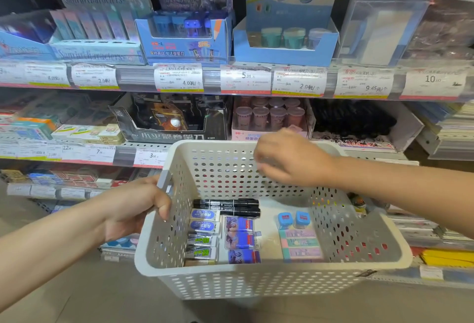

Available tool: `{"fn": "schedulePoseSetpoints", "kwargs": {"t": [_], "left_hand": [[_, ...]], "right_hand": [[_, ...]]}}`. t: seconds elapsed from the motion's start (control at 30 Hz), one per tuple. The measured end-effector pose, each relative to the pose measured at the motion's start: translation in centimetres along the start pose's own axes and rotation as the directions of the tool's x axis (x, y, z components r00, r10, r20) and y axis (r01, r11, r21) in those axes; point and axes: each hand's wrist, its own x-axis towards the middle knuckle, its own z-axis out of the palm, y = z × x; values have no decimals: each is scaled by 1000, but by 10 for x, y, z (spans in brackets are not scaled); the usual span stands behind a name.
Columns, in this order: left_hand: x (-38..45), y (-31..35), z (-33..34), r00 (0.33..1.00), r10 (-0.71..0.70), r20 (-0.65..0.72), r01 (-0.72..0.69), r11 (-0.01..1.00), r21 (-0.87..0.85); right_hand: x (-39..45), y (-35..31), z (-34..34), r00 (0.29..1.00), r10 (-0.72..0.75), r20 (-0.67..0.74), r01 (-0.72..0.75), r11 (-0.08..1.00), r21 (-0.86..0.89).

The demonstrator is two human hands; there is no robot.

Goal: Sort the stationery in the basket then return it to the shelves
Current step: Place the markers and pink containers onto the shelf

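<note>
Basket (pixel 256 281): white, perforated, held out before the shelves (pixel 230 79); left hand (pixel 138 209) curled round the left wall, gripping it.
Right hand (pixel 287 161): blurred, over the basket's far rim, fingers curled down; holding something or not, cannot tell.
Contents: sorted in rows on the floor; two black markers (pixel 227 206) at the far side, four erasers (pixel 204 236) in a column at left, three purple-and-blue packs (pixel 241 240) in the middle, two blue sharpeners (pixel 294 219) and a pastel pack (pixel 301 244) at right.
Stage: sorting seemingly done; shelving likely under way.
Nearest match: pink display box of round tubs (pixel 269 117) just beyond the right hand; blue sharpener box (pixel 184 38) on the upper shelf.
Doing it well: keep basket level so rows stay grouped; take one kind at a time; match packaging to display box before placing; check price tag (pixel 178 77) below.
Risk: tilting basket, mixing rows.
</note>
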Motion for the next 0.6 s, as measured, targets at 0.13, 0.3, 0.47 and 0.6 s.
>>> {"fn": "schedulePoseSetpoints", "kwargs": {"t": [0.13, 0.3, 0.47, 0.6], "left_hand": [[1, -1, 4, 1000, 4, -13, -4, 1000, -1], [4, -3, 5, 1000, -1, -12, 1, 1000, -1], [3, -3, 7, 1000, 3, -15, -3, 1000, -4], [4, -3, 8, 1000, 23, 8, -22, 1000, -9]], "right_hand": [[5, -23, 27, 949, 21, 316, -38, 998, 47], [9, -27, 61, 807, 92, 583, -25, 992, -122], [8, -33, 73, 732, 110, 672, 17, 984, -180], [5, -38, 82, 746, 148, 649, 9, 973, -232]]}}
